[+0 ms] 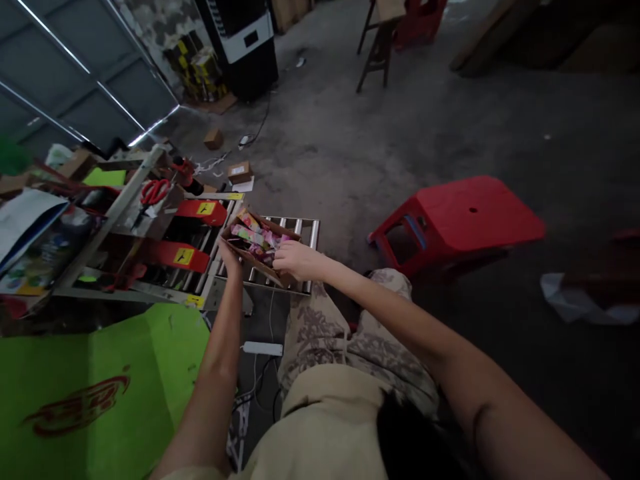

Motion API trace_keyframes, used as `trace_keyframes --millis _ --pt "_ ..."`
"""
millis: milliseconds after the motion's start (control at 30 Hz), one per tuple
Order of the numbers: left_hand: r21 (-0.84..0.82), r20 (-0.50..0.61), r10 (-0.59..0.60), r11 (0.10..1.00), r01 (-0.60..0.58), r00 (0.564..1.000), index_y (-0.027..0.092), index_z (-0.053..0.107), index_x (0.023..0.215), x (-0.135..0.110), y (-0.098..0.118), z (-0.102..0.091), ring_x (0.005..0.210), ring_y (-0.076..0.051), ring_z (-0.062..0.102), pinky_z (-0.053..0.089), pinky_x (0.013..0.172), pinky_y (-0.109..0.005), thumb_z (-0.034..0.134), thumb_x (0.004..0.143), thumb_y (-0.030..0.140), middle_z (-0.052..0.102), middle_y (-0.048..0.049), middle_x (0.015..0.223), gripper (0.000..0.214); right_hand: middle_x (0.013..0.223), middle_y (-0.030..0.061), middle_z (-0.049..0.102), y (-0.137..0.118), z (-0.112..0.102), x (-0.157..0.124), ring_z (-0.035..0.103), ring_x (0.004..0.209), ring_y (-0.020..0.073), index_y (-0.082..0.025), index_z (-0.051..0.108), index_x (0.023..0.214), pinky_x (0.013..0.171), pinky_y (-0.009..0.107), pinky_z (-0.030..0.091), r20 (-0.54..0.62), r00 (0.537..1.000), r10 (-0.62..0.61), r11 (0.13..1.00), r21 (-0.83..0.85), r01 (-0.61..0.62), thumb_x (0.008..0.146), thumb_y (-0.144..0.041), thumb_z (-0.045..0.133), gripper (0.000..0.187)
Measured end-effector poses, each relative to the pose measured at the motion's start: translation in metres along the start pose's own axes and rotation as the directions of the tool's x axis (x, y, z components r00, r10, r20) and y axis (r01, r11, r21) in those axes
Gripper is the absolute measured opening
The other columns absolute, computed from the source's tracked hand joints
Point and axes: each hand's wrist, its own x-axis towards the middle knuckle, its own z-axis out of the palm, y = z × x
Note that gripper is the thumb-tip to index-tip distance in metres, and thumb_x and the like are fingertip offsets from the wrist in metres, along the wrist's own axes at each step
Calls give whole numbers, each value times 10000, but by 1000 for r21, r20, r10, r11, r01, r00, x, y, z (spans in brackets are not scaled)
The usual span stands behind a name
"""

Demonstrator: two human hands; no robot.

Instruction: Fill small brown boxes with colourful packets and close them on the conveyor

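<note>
A small open cardboard box rests tilted on the metal rollers, filled with pink, green and yellow packets. My left hand grips the box at its left end, its fingers partly hidden by the side wall. Over the right end of the box, my right hand has its fingers bent together at the packets and rim. What lies between those fingers cannot be made out.
Left of the box stands a sealing machine with red guides and red scissors on top. A green sheet spreads at lower left. A red stool is to my right; a power strip lies on the floor.
</note>
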Motion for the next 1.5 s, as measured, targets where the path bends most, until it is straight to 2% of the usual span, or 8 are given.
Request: trace_keyframes --millis 167,500,733,933,1100,1267,1433,1500 --pt "-157 -30 100 982 -104 995 150 659 1077 20 29 -19 959 -212 674 520 890 -320 594 828 642 707 -109 1026 554 1548 196 321 -8 8 24 322 1433 273 -128 472 1352 1137 452 355 -374 913 162 972 217 -83 923 -445 562 541" --pt "-13 14 170 985 -170 985 187 719 962 8 21 -26 942 -190 674 535 857 -293 567 886 576 720 -67 1002 424 1562 139 357 13 70 95 371 1418 297 -146 519 1404 1213 484 219 28 864 503 863 34 -504 986 -308 422 458" --pt "305 472 -36 944 -125 881 158 733 736 30 40 -26 659 -185 644 509 697 -288 470 935 525 668 -61 630 493 1314 184 594 18 70 84 463 1306 257 -70 621 1225 1166 432 300 -107 912 397 908 187 -374 957 -197 473 332" --pt "477 265 98 851 -219 959 187 640 706 30 35 3 723 -171 580 448 745 -272 487 932 321 643 -39 720 304 1165 122 671 25 61 65 590 1123 177 -121 636 1139 1036 312 417 -415 743 526 793 554 -252 990 -175 335 340" --pt "298 303 94 936 -187 948 179 656 752 18 39 14 699 -160 552 446 722 -268 437 947 356 603 -34 709 342 1236 132 649 35 56 62 600 1133 200 -107 588 1201 1036 334 433 -308 769 561 621 770 -145 980 -381 439 382" --pt "283 275 48 950 -129 960 169 648 713 14 47 15 570 -137 455 413 619 -262 464 945 387 478 -1 572 368 1107 156 690 29 45 65 651 1035 164 -71 580 1129 1016 302 461 -280 627 727 343 939 22 1025 -389 205 503" --pt "263 316 84 949 -172 945 177 676 781 8 41 16 599 -148 476 411 620 -271 414 960 437 501 -12 607 410 1064 97 698 2 46 37 641 1010 180 -153 620 1052 952 314 484 -421 516 746 528 846 -74 991 -391 359 359" --pt "250 341 92 950 -185 935 178 683 797 7 36 18 609 -153 485 411 629 -278 411 962 451 506 -17 618 419 1056 104 698 1 48 20 635 998 193 -145 656 1028 942 328 479 -429 589 684 629 756 -180 978 -348 395 335"
